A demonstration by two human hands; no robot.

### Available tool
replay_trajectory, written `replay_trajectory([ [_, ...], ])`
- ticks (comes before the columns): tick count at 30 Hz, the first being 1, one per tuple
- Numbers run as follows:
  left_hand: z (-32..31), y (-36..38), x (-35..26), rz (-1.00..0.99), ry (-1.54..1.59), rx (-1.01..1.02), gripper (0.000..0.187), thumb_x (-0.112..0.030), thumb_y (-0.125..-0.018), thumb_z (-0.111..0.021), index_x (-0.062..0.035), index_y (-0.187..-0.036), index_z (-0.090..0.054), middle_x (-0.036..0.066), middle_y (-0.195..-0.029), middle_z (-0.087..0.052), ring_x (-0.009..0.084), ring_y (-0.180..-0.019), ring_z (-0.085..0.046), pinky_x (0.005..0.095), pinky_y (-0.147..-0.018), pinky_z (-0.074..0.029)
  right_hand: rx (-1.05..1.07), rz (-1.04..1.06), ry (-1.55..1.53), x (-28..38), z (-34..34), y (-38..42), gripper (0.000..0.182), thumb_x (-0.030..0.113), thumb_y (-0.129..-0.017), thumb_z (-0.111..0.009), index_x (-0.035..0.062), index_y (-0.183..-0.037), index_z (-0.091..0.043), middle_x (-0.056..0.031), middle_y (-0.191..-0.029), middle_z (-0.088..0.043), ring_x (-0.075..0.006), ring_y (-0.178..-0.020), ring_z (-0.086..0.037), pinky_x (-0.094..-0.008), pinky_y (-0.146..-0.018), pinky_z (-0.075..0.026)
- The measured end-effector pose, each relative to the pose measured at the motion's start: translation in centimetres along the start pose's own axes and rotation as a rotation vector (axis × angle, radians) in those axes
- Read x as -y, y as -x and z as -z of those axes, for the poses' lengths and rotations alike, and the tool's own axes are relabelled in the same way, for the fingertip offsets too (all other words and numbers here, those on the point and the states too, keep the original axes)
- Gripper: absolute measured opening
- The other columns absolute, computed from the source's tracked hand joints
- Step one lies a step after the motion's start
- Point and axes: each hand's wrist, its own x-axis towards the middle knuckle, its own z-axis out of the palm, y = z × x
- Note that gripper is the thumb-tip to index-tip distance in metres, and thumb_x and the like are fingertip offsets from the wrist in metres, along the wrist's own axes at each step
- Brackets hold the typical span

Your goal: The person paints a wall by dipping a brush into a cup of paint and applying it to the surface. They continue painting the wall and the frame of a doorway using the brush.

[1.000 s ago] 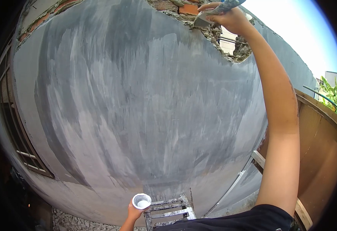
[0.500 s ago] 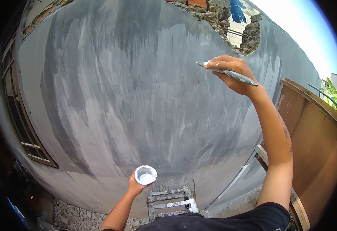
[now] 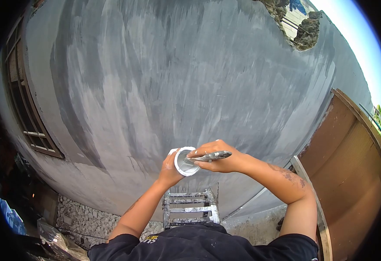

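Observation:
A white cup [image 3: 181, 167] with pale grey paint inside is held up in front of the wall by my left hand [image 3: 170, 171], fingers wrapped round its left side. Just right of it my right hand [image 3: 220, 157] grips a paint-smeared brush [image 3: 214, 156]. The brush's front end points down into the cup, and its tip is hard to make out against the paint. Both hands are close together at the cup's rim. Behind them stands the grey wall [image 3: 164, 87], streaked with lighter and darker strokes.
Below the hands is a paint-spattered ladder [image 3: 190, 209]. A barred window [image 3: 27, 104] is at the left, gravel [image 3: 83, 219] at the wall's foot. To the right stands a brown panel [image 3: 342, 169]; a broken hole [image 3: 308, 35] opens at the upper right.
My right hand has come down and left from the upper wall, bringing the brush into the cup. My left hand and the cup sit higher in view. The view has tilted down.

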Motion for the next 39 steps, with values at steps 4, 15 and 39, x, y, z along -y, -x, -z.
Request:
replay_trajectory([
  [4, -1.2, 1.4, 0.4, 0.042, -0.037, -0.033, 0.06, -0.018, -0.064, -0.09, -0.0052, -0.116, -0.064, 0.012, -0.113, -0.067, 0.0327, -0.103, -0.065, 0.0421, -0.087, -0.054, 0.038, -0.03, 0.112, -1.6, -2.8, 0.1, 0.028, 0.014, -0.087, -0.071, 0.0082, -0.115, -0.073, -0.0127, -0.108, -0.074, -0.0267, -0.093, -0.073, -0.0353, -0.084, -0.058],
  [15, -0.6, 1.9, -0.1, 0.263, 0.011, -0.103, 0.064, -0.017, -0.064, -0.092, -0.0051, -0.12, -0.061, 0.012, -0.113, -0.067, 0.0286, -0.104, -0.065, 0.0389, -0.09, -0.052, -0.218, -0.456, -0.144, -2.9, 0.7, -0.2, 0.035, 0.021, -0.085, -0.074, 0.0047, -0.115, -0.07, -0.0103, -0.103, -0.074, -0.0183, -0.093, -0.071, -0.0311, -0.083, -0.054],
  [39, -1.4, 4.0, 2.7, 0.423, 0.194, -0.117, 0.064, -0.015, -0.057, -0.095, -0.0054, -0.112, -0.064, 0.009, -0.107, -0.069, 0.0252, -0.1, -0.067, 0.0375, -0.089, -0.053, -0.403, 0.195, 0.425, 1.3, 13.2, -1.1, 0.025, 0.007, -0.084, -0.075, 0.0115, -0.108, -0.075, -0.0075, -0.103, -0.075, -0.0243, -0.093, -0.073, -0.0327, -0.079, -0.059],
])
